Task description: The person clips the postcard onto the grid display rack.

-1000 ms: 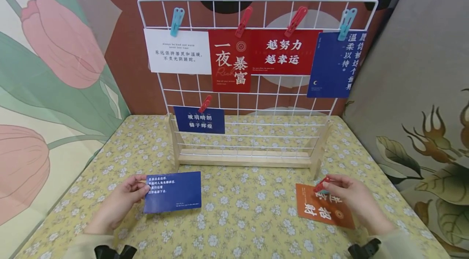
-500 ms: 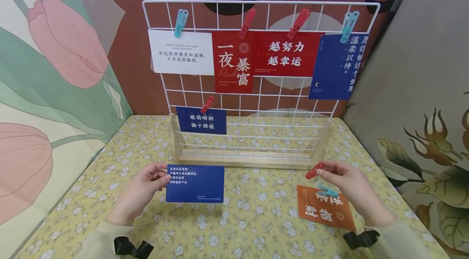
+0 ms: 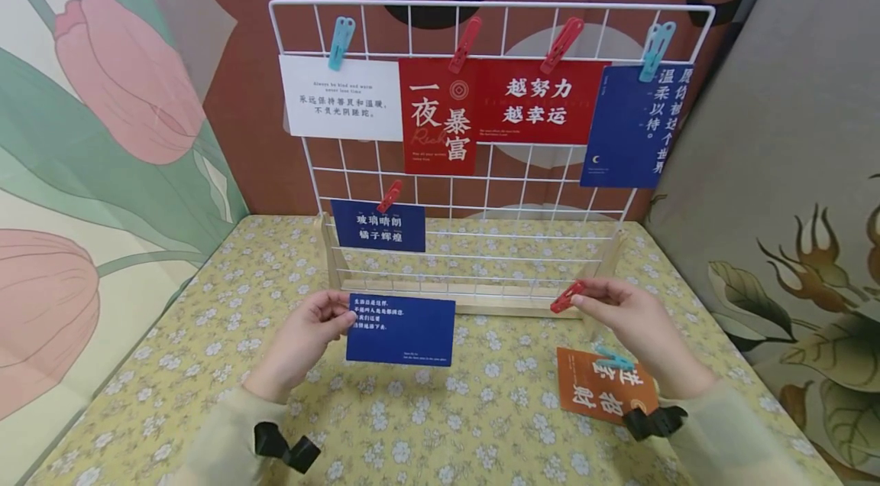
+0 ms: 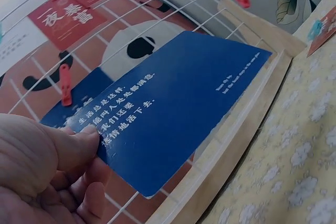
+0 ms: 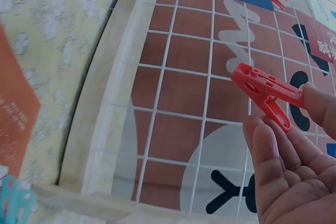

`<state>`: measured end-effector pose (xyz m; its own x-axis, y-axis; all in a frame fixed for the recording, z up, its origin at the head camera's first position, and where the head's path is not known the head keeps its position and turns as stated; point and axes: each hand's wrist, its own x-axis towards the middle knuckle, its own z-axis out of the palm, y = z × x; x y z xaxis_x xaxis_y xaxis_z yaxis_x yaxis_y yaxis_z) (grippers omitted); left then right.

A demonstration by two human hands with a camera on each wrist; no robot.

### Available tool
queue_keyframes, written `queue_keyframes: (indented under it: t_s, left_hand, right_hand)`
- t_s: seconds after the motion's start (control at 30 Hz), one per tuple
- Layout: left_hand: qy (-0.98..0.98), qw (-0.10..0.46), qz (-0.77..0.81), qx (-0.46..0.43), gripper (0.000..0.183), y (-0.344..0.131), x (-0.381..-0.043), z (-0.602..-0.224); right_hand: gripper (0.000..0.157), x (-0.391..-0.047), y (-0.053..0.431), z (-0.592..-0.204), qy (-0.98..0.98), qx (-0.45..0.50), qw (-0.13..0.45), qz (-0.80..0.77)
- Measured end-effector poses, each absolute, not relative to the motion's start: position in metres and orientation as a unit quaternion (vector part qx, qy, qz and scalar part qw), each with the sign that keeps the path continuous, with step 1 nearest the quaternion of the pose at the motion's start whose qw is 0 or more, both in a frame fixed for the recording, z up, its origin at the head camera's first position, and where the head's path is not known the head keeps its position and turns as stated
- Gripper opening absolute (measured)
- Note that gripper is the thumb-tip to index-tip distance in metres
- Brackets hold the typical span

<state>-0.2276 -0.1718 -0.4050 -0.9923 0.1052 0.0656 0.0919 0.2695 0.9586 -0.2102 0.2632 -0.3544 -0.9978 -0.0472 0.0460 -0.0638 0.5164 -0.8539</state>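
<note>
My left hand (image 3: 312, 337) pinches the left edge of a blue card (image 3: 401, 329) with white writing, held up in front of the rack's wooden base. In the left wrist view the thumb lies over the face of the blue card (image 4: 184, 108). On the right, my right hand (image 3: 622, 318) pinches a red clothespin (image 3: 567, 296) by its handle ends, close to the base. The right wrist view has the red clothespin (image 5: 265, 93) between thumb and fingers, its nose pointing away from the hand. Behind both hands stands a white wire grid rack (image 3: 509, 196).
Several cards hang clipped along the grid's top, among them a white card (image 3: 337, 115). A smaller blue card (image 3: 378, 238) hangs lower left under a red clothespin (image 3: 389, 196). An orange card (image 3: 584, 387) lies on the flowered tablecloth (image 3: 481, 417), a light-blue clothespin (image 3: 615, 358) on it.
The left hand has carried the blue card right and up toward the rack. The right hand has lifted the red clothespin away from the orange card, moving left and up.
</note>
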Motion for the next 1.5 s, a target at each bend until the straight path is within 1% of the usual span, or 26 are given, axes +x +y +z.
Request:
queue_keyframes:
  t_s: [0.37,0.63,0.9,1.1,1.33,1.5]
  left_hand:
    - [0.792,-0.009,0.607,0.065,0.014,-0.143,-0.245,-0.404]
    - [0.798,-0.022,0.601,0.047,0.009,-0.119,-0.257,-0.398]
    - [0.792,-0.037,0.609,0.035,0.009,-0.099,-0.273,-0.388]
    - [0.789,-0.058,0.611,0.037,0.012,-0.086,-0.286,-0.380]
    - [0.789,-0.094,0.606,0.040,0.011,-0.075,-0.300,-0.369]
    - [0.778,-0.110,0.617,0.028,0.011,-0.068,-0.305,-0.363]
  right_hand:
    - [0.062,-0.224,0.243,-0.339,-0.856,0.073,0.032,0.511]
    - [0.057,-0.237,0.223,-0.326,-0.841,0.103,0.045,0.530]
    - [0.055,-0.251,0.208,-0.318,-0.830,0.130,0.054,0.540]
    - [0.048,-0.262,0.199,-0.308,-0.819,0.156,0.091,0.545]
    - [0.044,-0.273,0.191,-0.299,-0.806,0.162,0.133,0.554]
    - [0.041,-0.281,0.186,-0.297,-0.803,0.155,0.178,0.548]
